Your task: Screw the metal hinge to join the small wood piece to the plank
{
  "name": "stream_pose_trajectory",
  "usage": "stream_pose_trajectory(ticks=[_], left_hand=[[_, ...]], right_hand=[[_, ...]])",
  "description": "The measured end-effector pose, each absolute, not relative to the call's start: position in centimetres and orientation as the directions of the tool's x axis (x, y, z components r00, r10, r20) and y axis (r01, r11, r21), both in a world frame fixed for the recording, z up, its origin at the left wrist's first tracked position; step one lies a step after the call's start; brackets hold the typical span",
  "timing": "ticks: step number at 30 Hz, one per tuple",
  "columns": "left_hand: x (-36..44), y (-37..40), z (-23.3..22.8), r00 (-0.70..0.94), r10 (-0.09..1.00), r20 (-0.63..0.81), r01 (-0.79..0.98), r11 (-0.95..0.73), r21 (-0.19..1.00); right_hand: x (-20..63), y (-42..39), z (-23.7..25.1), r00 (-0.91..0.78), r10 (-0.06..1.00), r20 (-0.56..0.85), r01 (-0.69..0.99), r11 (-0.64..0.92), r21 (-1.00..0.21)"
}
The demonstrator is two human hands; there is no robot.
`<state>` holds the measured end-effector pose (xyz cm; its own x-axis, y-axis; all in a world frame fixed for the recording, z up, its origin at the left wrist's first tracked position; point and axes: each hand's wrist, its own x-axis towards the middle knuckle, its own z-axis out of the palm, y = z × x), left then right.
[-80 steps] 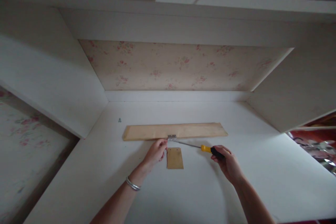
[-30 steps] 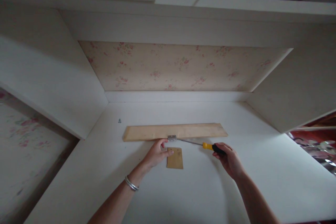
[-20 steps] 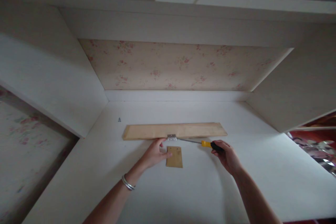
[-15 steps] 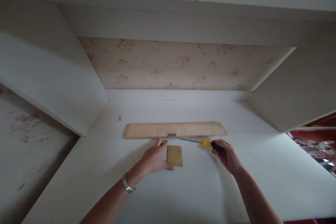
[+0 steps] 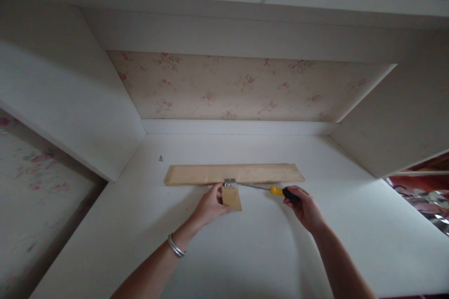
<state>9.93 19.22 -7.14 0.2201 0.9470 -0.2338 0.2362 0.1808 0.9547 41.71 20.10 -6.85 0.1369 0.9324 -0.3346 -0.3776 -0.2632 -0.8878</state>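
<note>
A long wooden board [image 5: 199,174] lies across the white surface, with a small metal hinge [image 5: 230,183] at the middle of its near edge. My left hand [image 5: 212,205] grips a small wooden block [image 5: 232,199] by its left side and near edge. The block's far edge meets or lies under the hinge's near leaf; which of the two I cannot tell. In my right hand [image 5: 302,205] is a screwdriver [image 5: 278,191] with a yellow and black handle. Its shaft points left, and its tip is at or beside the hinge's right end.
Small screws [image 5: 160,158] sit left of the board's far side, too small to count. White panels [image 5: 63,79] rise at both sides of the white surface [image 5: 266,252]. An overhead shelf [image 5: 315,2] holds clear plastic items. Shiny metal items [image 5: 435,201] show at the right edge.
My left hand has closed on the wooden block and moved it away from me, up to the hinge. The screwdriver and my right hand have barely moved.
</note>
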Motion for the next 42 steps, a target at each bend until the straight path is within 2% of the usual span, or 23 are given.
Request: stream_pose_trajectory(ticks=[2, 5, 19, 24, 30, 36, 42], left_hand=[[10.7, 19.2, -7.4, 0.153, 0.937, -0.315, 0.104, 0.301, 0.948], [11.4, 19.2, -7.1, 0.081, 0.922, -0.378, 0.031, 0.377, 0.926], [11.5, 19.5, -7.8, 0.128, 0.874, -0.468, -0.246, 0.485, 0.839], [11.5, 19.6, -7.4, 0.128, 0.878, -0.461, -0.261, 0.478, 0.838], [12.1, 19.6, -7.4, 0.094, 0.882, -0.461, -0.302, 0.466, 0.831], [13.2, 19.8, -7.3, 0.040, 0.892, -0.450, -0.315, 0.439, 0.841], [13.4, 20.1, -8.2, -0.043, 0.899, -0.435, -0.247, 0.412, 0.877]], right_hand=[[41.7, 20.1, -6.9, 0.136, 0.931, -0.337, -0.383, -0.265, -0.885], [41.6, 20.0, -6.9, 0.133, 0.934, -0.332, -0.395, -0.257, -0.882], [42.2, 19.3, -5.7, 0.150, 0.940, -0.307, -0.350, -0.239, -0.905], [42.7, 18.7, -4.9, 0.202, 0.939, -0.277, -0.362, -0.191, -0.912], [40.9, 18.6, -2.3, 0.278, 0.954, -0.109, -0.350, -0.005, -0.937], [36.3, 19.7, 2.2, 0.375, 0.921, 0.102, -0.271, 0.214, -0.938], [32.3, 20.5, 4.0, 0.276, 0.939, 0.204, -0.039, 0.223, -0.974]])
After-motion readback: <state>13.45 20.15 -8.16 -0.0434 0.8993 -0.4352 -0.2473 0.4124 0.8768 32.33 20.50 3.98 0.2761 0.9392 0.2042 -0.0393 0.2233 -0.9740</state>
